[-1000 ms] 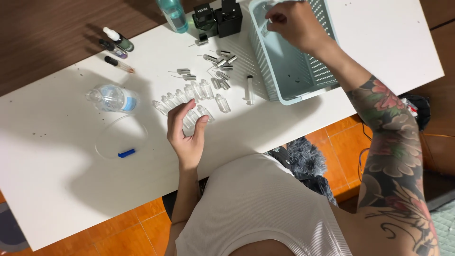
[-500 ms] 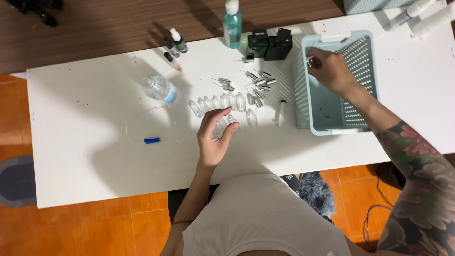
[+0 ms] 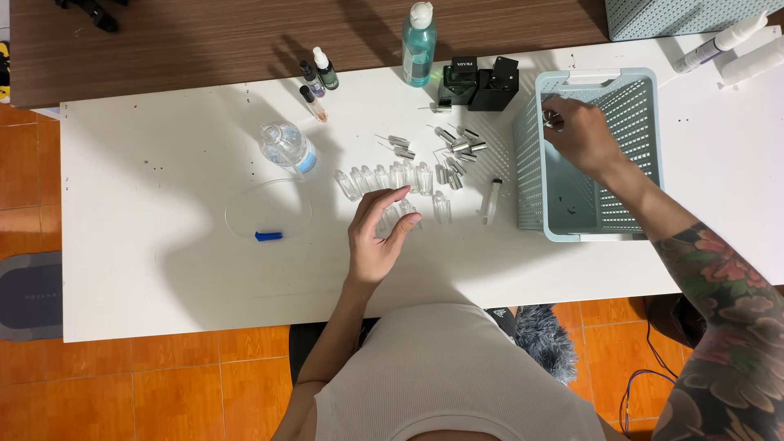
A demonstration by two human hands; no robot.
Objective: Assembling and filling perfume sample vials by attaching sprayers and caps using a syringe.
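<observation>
White table [image 3: 147, 269]: left hand [image 3: 377, 237] half-open over vials [image 3: 392, 175]; right hand [image 3: 581, 135] pinching small piece in basket [image 3: 531, 163].

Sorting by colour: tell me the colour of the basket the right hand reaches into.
Pale grey-green basket, clearest in the head view.

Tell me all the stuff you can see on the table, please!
table: one, white, under everything
basket: one, pale blue-grey, right side
small clear vials: a row, centre
metal sprayer tops: several, silver, above the vials
syringe: one, clear, beside the basket
water bottle: one, clear, lying left
blue cap: one, left
pump bottle: one, teal, top
black boxes: two, top
left hand: on the vials
right hand: in the basket, pinching something small
</observation>
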